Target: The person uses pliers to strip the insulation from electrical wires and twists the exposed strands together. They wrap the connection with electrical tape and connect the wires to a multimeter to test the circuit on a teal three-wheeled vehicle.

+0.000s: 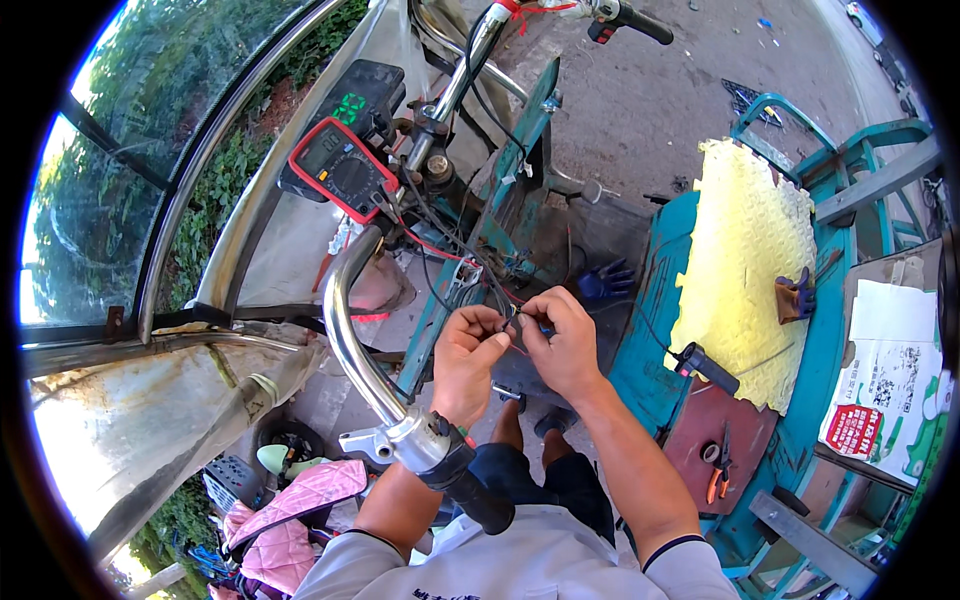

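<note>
My left hand (462, 355) and my right hand (565, 345) meet in front of me, each with thumb and fingers pinched on thin dark wires (495, 287). Fingertips hide the exact spot where the wires are gripped. Red and black leads run from there up to a red-and-grey multimeter (345, 172), its screen lit, resting by the steering column. Behind it sits a dashboard display (362, 98) with green digits. A chrome handlebar (343, 300) curves down past my left forearm, its black grip (480, 495) near my chest.
On the teal seat frame (655, 280) lie a yellow foam-like sheet (745, 250), a work glove (795, 297), a black handle-grip with a cable (708, 368), black tape (711, 452) and orange-handled pliers (720, 475). A blue glove (605, 280) lies beyond my right hand. A pink quilted cover (285, 530) is lower left.
</note>
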